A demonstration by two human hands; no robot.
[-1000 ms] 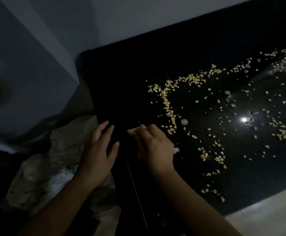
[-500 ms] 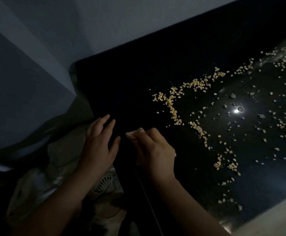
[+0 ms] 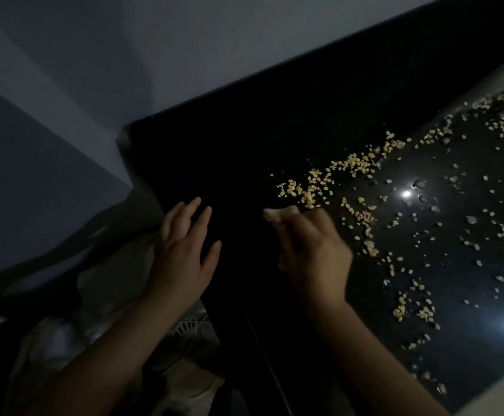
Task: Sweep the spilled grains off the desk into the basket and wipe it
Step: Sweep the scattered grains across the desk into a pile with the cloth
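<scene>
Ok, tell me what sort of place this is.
Probably a dimly lit room indoors, maybe a home: a glossy black desk strewn with grains stands against a plain wall, with a basket beside it.

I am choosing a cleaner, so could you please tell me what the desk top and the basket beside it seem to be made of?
The desk looks like polished black glass or lacquered board: its top mirrors a sharp light glint. The basket seems white moulded plastic, going by its slotted wall, though it is dim and mostly hidden.
</scene>
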